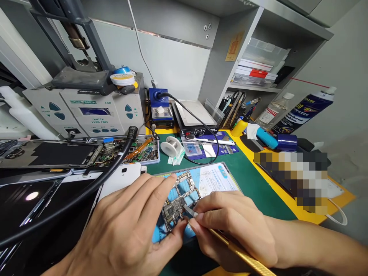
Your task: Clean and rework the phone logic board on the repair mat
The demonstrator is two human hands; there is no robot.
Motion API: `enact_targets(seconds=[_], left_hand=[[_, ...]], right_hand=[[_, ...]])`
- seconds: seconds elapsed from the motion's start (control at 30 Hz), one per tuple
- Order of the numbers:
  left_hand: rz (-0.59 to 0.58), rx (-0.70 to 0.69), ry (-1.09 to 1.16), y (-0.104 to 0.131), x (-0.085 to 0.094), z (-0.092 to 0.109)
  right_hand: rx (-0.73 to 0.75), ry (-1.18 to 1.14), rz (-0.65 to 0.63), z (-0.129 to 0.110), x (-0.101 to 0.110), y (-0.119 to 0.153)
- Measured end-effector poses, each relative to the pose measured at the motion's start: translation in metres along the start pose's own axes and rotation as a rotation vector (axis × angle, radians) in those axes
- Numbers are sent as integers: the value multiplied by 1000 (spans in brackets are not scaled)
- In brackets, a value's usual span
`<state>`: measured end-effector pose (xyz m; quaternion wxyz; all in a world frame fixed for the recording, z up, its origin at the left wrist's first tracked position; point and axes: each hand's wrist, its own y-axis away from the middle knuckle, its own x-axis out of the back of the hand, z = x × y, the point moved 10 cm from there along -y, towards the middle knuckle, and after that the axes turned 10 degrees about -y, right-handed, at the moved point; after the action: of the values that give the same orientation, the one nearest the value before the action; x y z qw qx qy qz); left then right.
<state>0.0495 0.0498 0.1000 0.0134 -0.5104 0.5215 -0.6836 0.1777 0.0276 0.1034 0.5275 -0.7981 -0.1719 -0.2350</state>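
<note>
A phone circuit board [175,207] with open frame sections is tilted up at the centre, above a blue and white printed sheet [212,178]. My left hand [129,222] grips the board by its edges, fingers along the top left and thumb at the bottom. Pinched in my right hand [232,226] is a craft knife [224,239] with a gold knurled handle. Its small blade tip meets the board's face near the middle, beside the chips. The lower left part of the board is partly covered by my left fingers.
A thick black hose [112,168] crosses the left side from a hot air station [92,111]. Disassembled phones [51,153] lie on the left. Behind the board are a solder spool [172,146], a white-handled brush [212,140] and a heating plate [194,115]. A spray can [304,111] stands right.
</note>
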Motion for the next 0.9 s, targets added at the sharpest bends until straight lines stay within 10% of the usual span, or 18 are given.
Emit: enact_targets(seconds=[0.9], left_hand=[[1, -15, 0, 1, -1, 3]], right_hand=[[2, 11, 4, 0, 1, -1]])
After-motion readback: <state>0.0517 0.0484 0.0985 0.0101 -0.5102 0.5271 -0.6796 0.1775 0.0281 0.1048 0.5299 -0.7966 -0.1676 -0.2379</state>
